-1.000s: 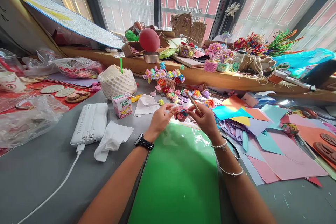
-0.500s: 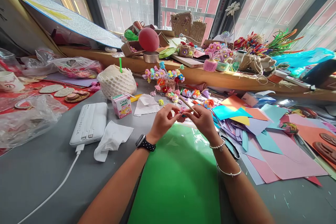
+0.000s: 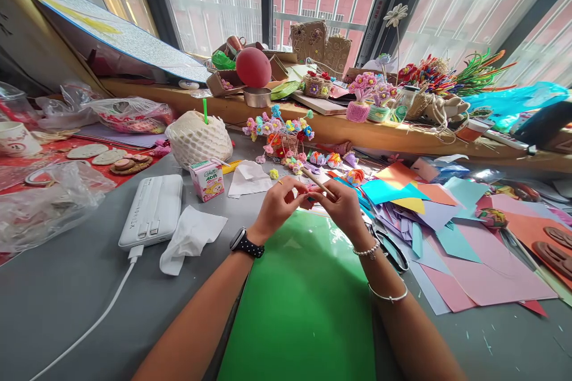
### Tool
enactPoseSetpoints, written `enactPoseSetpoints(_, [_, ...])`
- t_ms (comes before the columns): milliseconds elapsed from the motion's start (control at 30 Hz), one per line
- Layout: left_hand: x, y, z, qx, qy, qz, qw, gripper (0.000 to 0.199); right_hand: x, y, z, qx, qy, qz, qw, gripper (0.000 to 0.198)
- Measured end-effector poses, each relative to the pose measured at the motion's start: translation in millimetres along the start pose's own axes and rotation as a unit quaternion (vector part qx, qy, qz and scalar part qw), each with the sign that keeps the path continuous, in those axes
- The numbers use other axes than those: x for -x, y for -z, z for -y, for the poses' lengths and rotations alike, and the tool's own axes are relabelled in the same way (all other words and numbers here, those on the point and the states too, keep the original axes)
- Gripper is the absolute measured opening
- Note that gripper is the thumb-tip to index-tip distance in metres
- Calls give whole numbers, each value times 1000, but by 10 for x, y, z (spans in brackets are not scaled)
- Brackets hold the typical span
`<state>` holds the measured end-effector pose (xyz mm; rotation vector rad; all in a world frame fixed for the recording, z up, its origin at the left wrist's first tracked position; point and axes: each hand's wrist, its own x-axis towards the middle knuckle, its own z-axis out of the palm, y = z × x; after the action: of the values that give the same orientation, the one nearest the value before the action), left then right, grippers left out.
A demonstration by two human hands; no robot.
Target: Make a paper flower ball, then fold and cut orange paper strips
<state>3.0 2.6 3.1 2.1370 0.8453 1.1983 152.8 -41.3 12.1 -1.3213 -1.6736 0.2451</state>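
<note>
My left hand (image 3: 277, 209) is closed in a pinch over the far end of a green sheet (image 3: 304, 297). At its fingertips shows a bit of a small pink piece (image 3: 307, 204), mostly covered by the fingers; its kind I cannot make out. My right hand (image 3: 343, 207) meets it from the other side, fingertips touching or nearly touching the same piece. A thin wooden stick (image 3: 318, 182) lies in the right hand's grip, slanting up and to the left. Just beyond the hands are small colourful flowers (image 3: 292, 162) and folded paper pieces (image 3: 333, 159).
Coloured paper sheets (image 3: 478, 262) and black-handled scissors (image 3: 393, 250) lie right. Leftward are a white power bank (image 3: 152, 211) with a cable, a crumpled tissue (image 3: 192, 241), a small drink carton (image 3: 207, 181) and a coconut (image 3: 199, 138) in foam netting. A crowded wooden sill (image 3: 277, 110) runs behind.
The fingers have closed further over the small pink piece, hiding more of it. My right hand and the stick have shifted slightly left.
</note>
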Motion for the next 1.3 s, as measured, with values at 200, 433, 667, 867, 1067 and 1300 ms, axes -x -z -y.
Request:
enactPoseSetpoints(200, [-15, 40, -11, 36, 37, 10, 999, 8, -23, 39, 9, -20, 38, 49, 998, 18])
enactPoseSetpoints(433, [-50, 87, -2, 168, 88, 85, 978, 15, -62, 147, -34, -48, 51, 99, 993, 19])
enactPoseSetpoints(667, [-48, 140, -38, 267, 153, 163, 937, 21, -47, 136, -13, -72, -14, 125, 989, 24])
enactPoseSetpoints(867, [-49, 134, -9, 268, 160, 156, 937, 21, -50, 158, -12, -92, -24, 141, 985, 24])
enactPoseSetpoints(1067, [-42, 129, 16, 277, 169, 156, 933, 21, -52, 182, -14, -98, -29, 153, 983, 22])
enactPoseSetpoints(1300, [-34, 164, -22, 299, 183, 214, 912, 20, -50, 188, 3, -145, -62, 181, 971, 23])
